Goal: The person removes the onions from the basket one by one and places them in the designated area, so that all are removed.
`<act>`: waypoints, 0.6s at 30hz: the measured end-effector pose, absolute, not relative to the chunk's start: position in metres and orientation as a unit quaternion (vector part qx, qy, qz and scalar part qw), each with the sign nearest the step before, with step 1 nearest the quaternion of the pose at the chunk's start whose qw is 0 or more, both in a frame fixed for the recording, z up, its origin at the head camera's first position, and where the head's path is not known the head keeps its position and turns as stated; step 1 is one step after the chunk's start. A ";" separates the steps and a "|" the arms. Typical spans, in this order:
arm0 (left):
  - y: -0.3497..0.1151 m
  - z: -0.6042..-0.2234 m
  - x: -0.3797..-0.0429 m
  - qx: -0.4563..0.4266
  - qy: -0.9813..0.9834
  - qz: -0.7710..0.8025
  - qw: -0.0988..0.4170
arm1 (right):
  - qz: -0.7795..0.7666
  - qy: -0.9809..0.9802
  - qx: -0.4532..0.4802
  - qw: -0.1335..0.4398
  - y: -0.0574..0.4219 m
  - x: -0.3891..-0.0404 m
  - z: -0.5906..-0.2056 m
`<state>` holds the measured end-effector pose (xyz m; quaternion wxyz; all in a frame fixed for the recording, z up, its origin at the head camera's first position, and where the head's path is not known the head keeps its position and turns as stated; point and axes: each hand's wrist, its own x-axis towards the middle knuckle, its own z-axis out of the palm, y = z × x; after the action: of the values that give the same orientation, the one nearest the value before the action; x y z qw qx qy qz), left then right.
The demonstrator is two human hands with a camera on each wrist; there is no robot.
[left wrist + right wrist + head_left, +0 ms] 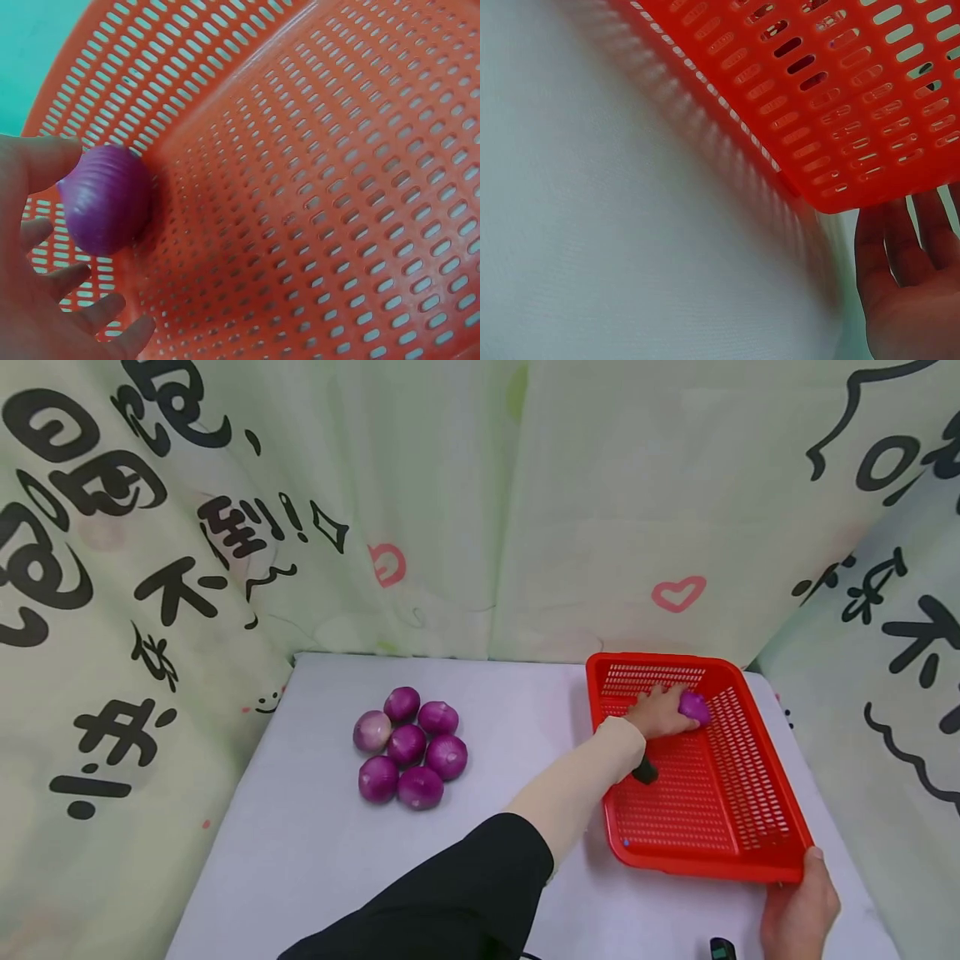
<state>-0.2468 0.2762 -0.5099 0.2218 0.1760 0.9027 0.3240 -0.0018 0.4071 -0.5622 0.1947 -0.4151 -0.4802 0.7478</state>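
My left hand reaches across into a red plastic basket with slotted walls. Beside it a purple onion lies in the basket, against the side wall. In the left wrist view the fingers are spread and loosely bent, with the thumb tip right at the onion. At the basket's near right corner, my right hand grips the rim, thumb up along the edge. From the right wrist the fingers show under the rim, and the corner appears raised off the table.
Several purple onions sit in a cluster on the white table, left of the basket. A small dark device lies at the front edge. Printed curtains hang behind the table and along both sides.
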 end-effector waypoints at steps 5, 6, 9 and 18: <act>0.279 -0.517 -0.245 0.182 0.894 0.346 0.220 | 0.751 -0.476 -0.409 0.207 0.406 -0.001 -0.564; 0.278 -0.518 -0.245 0.183 0.892 0.348 0.220 | 0.751 -0.476 -0.408 0.208 0.405 -0.001 -0.565; 0.278 -0.523 -0.244 0.189 0.890 0.351 0.219 | 0.748 -0.482 -0.407 0.207 0.404 -0.001 -0.566; 0.286 -0.527 -0.246 0.175 0.892 0.360 0.209 | 0.744 -0.487 -0.405 0.212 0.405 -0.002 -0.563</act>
<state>-0.2460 0.2865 -0.5275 0.2095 0.1748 0.8921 0.3603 -0.0015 0.4046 -0.5633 0.2120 -0.4046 -0.4870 0.7444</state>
